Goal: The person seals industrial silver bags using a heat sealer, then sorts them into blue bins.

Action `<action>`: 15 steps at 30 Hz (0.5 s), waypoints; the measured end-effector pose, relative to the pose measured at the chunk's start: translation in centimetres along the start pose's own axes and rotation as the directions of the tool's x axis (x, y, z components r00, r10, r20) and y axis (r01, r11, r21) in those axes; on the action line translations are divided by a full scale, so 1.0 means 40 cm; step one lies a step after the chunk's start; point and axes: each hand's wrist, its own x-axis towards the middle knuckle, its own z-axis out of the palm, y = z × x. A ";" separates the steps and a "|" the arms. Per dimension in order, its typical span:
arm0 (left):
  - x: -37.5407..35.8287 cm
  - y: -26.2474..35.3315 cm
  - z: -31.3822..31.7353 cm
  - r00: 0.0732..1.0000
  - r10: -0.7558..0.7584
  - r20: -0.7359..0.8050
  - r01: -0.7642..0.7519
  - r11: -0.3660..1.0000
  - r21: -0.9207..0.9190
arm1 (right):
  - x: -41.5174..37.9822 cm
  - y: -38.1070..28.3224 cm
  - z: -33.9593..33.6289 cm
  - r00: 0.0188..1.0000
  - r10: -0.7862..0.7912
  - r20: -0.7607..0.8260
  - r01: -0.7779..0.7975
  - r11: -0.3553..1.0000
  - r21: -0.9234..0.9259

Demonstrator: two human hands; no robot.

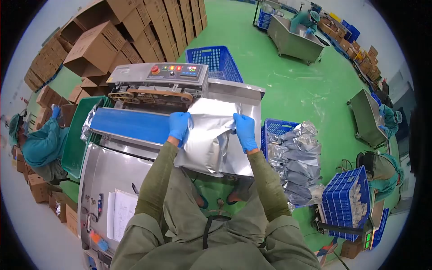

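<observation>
A silver foil bag (pixel 204 144) hangs between my two blue-gloved hands, its flat upper end close to the sealing machine (pixel 157 81). My left hand (pixel 179 126) pinches the bag's left edge, beside the end of the blue conveyor belt (pixel 128 126). On the other side, my right hand (pixel 245 131) has its fingers closed on the right edge, which is creased there. The lower part of the bag bulges and lies over the front edge of the steel table (pixel 245 155). Lit displays and a red button show on the machine's panel.
Right of me, a blue crate (pixel 280 127) holds several filled foil bags (pixel 299 162). Another blue crate (pixel 216 58) stands behind the machine. A green bin (pixel 81 135) is at the belt's left end, near a co-worker (pixel 42 144). A notebook (pixel 122 213) lies on the left table.
</observation>
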 end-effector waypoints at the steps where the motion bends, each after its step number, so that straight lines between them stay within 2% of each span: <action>1: 0.011 -0.004 -0.014 0.999 -0.040 0.005 0.040 0.999 0.027 | 0.005 0.007 0.011 1.000 0.006 0.011 -0.006 1.000 0.014; 4: 0.071 -0.101 -0.051 0.999 -0.051 -0.015 0.052 0.994 0.094 | 0.035 0.016 0.051 1.000 0.008 0.028 -0.007 1.000 -0.016; 7: 0.099 -0.093 -0.082 0.999 -0.021 -0.027 0.024 0.994 0.102 | 0.047 0.033 0.097 0.999 0.027 0.024 -0.027 1.000 0.008; 11: 0.119 -0.081 -0.141 1.000 -0.021 -0.013 0.021 0.997 0.068 | 0.084 0.086 0.161 0.997 -0.053 0.053 0.055 0.998 -0.038; 12: 0.127 -0.085 -0.161 1.000 -0.024 -0.005 0.025 0.998 0.052 | 0.089 0.086 0.182 0.997 -0.029 0.071 0.031 0.999 -0.022; 13: 0.165 -0.139 -0.194 0.992 0.120 0.026 -0.123 0.950 0.289 | 0.092 0.089 0.205 0.996 -0.002 0.086 0.003 1.000 -0.008; 14: 0.169 -0.139 -0.217 0.999 0.033 0.018 -0.037 0.977 0.208 | 0.095 0.094 0.231 0.995 0.027 0.095 -0.028 1.000 0.009; 15: 0.222 -0.233 -0.269 0.869 0.431 0.245 -0.481 0.613 0.627 | 0.139 0.142 0.268 0.959 -0.242 0.147 0.269 0.942 -0.200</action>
